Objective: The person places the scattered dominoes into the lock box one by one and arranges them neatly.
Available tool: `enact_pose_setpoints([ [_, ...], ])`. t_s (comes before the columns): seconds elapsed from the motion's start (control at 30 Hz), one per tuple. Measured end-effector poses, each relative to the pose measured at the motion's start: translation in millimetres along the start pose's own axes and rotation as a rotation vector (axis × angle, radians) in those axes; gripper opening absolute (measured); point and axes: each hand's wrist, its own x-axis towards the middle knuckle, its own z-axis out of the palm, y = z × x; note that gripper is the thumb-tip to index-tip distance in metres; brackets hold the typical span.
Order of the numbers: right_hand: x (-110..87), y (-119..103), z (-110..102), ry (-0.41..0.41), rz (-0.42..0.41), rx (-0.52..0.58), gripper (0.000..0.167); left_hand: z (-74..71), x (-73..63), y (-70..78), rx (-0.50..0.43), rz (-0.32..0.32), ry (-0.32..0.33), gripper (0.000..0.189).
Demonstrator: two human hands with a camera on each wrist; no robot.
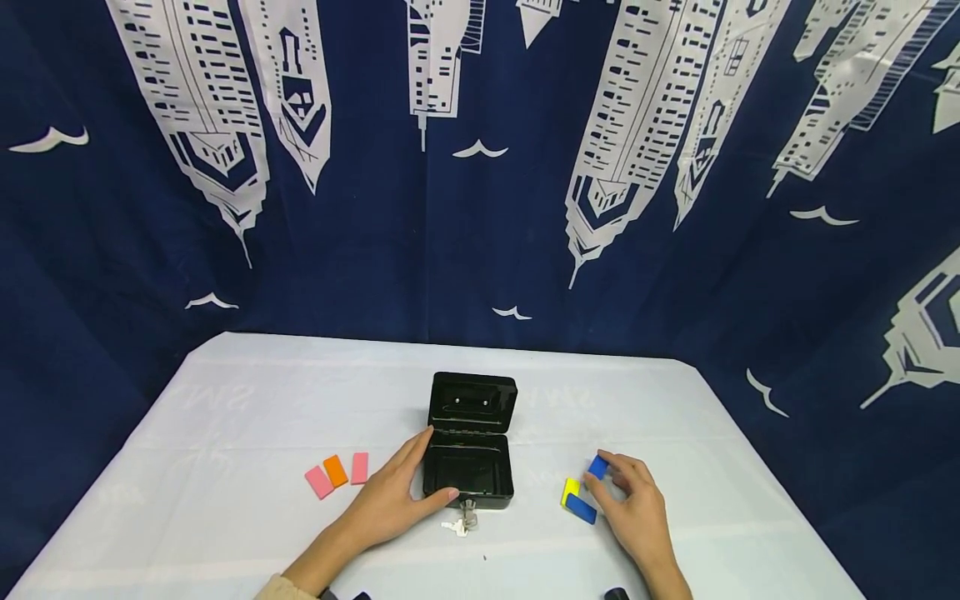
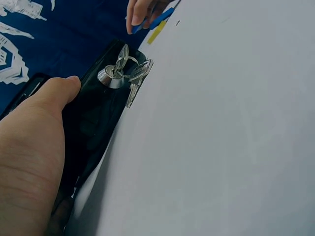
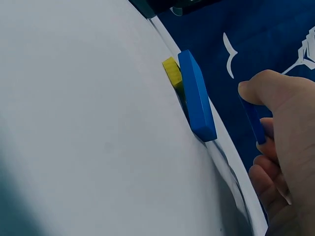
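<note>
A small black cash box (image 1: 469,467) stands on the table with its lid (image 1: 474,403) raised. My left hand (image 1: 396,497) holds it by the left side, thumb on the front rim and fingers along the side. Keys on a ring (image 2: 135,73) hang from the lock (image 2: 110,77) at the front. To the right of the box, my right hand (image 1: 636,510) pinches a blue block (image 3: 253,120) between thumb and fingers. Beside that hand, another blue block (image 3: 198,98) rests against a yellow block (image 1: 570,490); the yellow one is partly covered.
Left of the box lie two pink blocks (image 1: 319,482) and an orange block (image 1: 335,471). All this is on a white-covered table (image 1: 247,533). Behind the table hangs a dark blue curtain (image 1: 375,250) printed with white buildings and birds.
</note>
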Motion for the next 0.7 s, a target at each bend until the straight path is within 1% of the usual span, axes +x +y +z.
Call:
enact_pose_setpoints([
  [0.07,0.3,-1.0,-0.3,0.008,0.016,0.016,0.041,0.7,0.2,0.1,-0.003,0.002,0.001,0.104],
  [0.2,1.7,-3.2,0.7,-0.003,0.037,0.042,0.040,1.7,0.6,-0.4,-0.002,0.006,0.012,0.103],
  [0.43,7.3,-9.2,5.6,0.000,0.037,0.070,0.038,1.0,-0.3,-2.1,-0.005,0.016,0.023,0.104],
  [0.57,11.0,-16.0,6.4,-0.020,0.046,0.067,0.037,1.0,0.0,-2.1,-0.005,0.019,0.022,0.104],
  [0.7,14.0,-22.5,8.3,-0.061,0.061,0.069,0.038,0.4,-0.2,-0.8,-0.008,0.015,0.017,0.104],
])
